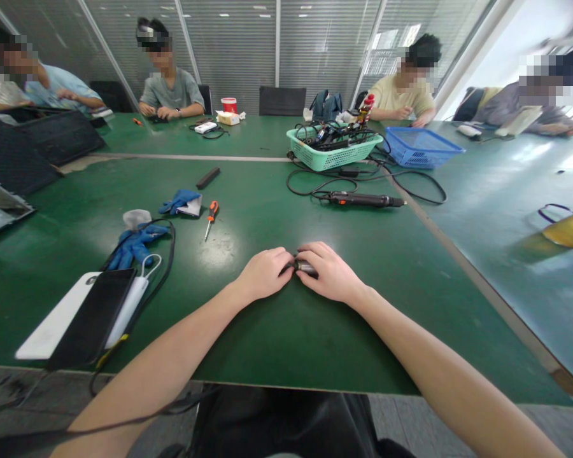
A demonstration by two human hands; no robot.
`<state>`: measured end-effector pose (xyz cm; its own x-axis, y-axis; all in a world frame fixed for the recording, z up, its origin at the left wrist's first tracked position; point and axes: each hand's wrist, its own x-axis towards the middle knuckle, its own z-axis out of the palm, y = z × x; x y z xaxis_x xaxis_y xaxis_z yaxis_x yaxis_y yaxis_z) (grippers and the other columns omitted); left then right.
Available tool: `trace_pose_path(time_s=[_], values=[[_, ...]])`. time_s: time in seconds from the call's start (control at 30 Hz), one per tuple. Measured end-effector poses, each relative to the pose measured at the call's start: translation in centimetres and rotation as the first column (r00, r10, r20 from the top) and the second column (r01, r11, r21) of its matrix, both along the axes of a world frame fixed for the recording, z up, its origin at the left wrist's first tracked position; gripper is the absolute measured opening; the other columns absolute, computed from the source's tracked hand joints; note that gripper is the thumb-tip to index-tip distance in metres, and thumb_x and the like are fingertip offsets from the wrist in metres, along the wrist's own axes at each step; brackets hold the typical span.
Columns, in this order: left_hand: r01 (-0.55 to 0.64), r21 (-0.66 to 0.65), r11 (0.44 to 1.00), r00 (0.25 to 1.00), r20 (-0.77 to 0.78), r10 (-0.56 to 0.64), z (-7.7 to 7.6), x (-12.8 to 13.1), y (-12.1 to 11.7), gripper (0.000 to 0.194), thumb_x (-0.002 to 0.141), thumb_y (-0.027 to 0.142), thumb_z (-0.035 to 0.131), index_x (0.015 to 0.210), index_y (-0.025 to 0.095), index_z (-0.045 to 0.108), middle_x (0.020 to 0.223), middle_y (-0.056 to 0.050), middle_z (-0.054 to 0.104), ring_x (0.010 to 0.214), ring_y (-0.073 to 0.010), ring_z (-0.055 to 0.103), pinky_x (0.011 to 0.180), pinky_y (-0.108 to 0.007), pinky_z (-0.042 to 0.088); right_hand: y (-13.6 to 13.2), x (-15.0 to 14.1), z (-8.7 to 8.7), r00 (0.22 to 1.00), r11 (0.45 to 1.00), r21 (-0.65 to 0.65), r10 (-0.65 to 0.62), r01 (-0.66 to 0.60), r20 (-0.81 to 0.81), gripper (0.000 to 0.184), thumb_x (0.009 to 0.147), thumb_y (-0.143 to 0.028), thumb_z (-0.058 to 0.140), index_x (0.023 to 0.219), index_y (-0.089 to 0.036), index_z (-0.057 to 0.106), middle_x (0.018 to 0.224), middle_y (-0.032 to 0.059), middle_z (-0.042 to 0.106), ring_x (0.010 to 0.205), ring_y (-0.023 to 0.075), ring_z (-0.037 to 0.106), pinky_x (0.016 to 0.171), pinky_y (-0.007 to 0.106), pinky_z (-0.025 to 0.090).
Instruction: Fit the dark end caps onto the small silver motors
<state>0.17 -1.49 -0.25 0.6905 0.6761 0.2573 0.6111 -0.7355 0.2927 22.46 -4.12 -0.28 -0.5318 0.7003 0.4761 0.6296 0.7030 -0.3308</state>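
Observation:
My left hand (pixel 266 272) and my right hand (pixel 332 272) meet over the green table, close in front of me. Between them is a small metallic cylinder (pixel 307 268) with a dark end toward the left. The fingers of my right hand wrap over its silvery part. My left fingertips are closed at its dark end. Most of the piece is covered by my fingers, so its exact kind does not show. Beyond my left hand lies a screwdriver (pixel 212 219) with an orange and black handle. A black electric screwdriver (pixel 367 200) rests farther off to the right, its cable attached.
Phones (pixel 93 315), a white power bank (pixel 128 308) and blue gloves (pixel 136 245) lie at left. A dark bar (pixel 208 178) is farther back. A green basket (pixel 334 156) of cables and a blue basket (pixel 423 156) stand behind. Several people sit around the table.

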Motion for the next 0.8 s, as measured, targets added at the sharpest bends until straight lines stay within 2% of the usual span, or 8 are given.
trace_pose_path(time_s=[0.8], values=[[-0.069, 0.024, 0.997, 0.997, -0.015, 0.07, 0.23, -0.12, -0.05, 0.01, 0.093, 0.023, 0.054, 0.095, 0.019, 0.063, 0.09, -0.004, 0.062, 0.084, -0.0192, 0.061, 0.077, -0.032, 0.051, 0.05, 0.2, -0.11, 1.0, 1.0, 0.004, -0.017, 0.017, -0.003, 0.021, 0.088, -0.02, 0.064, 0.109, -0.021, 0.064, 0.123, 0.0133, 0.065, 0.115, 0.0305, 0.06, 0.101, 0.051, 0.053]])
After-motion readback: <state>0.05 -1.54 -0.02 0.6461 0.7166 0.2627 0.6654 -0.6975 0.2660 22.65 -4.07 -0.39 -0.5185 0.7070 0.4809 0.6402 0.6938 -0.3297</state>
